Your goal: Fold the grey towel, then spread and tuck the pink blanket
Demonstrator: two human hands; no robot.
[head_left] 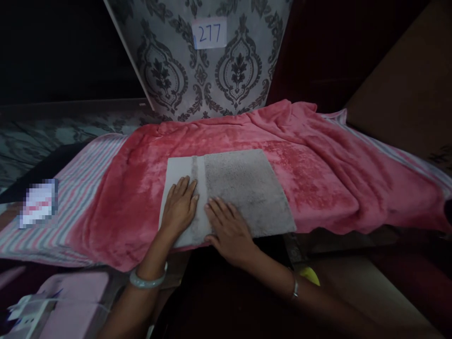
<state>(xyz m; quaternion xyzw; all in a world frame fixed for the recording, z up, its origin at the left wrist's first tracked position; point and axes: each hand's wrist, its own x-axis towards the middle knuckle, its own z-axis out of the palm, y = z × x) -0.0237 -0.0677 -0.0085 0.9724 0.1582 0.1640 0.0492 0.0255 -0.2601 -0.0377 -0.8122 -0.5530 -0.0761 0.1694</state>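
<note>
A grey and white fabric piece [247, 188], which looks like a small towel or cloth, lies flat on a pink plush blanket [318, 183]. Its larger right part is grey and fuzzy; the left part is paler, with a thin grey stripe. My left hand [181, 205] rests flat on the pale left part, fingers stretched out. On the grey part near the front edge lies my right hand [229, 230], palm down with fingers spread. Neither hand grips anything.
A striped cloth [84, 174] shows under the blanket at the left, with a blurred white packet [38, 203] on it. Patterned wallpaper [201, 75] bearing a paper marked 277 [210, 33] stands behind. A dark screen [63, 52] is at upper left, a pink chair-like surface [81, 301] at lower left.
</note>
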